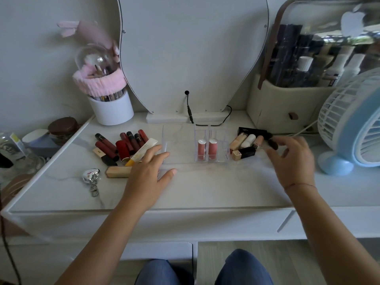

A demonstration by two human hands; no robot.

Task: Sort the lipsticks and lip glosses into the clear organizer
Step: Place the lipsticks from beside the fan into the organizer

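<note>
Clear organizer mid table; two pink lipsticks in its right slots; red lip glosses piled left; nude and black lipsticks right; left hand flat, fingers straight, released, at organizer's near-left corner; right hand over right group, blurred, grip can't tell.

Right hand, motion-blurred; whether its fingertips grip the dark tube beneath them cannot be told. Left hand covers one end of the beige lipstick and the clear organizer's near left corner. Blue fan, cut off by the right edge.
</note>
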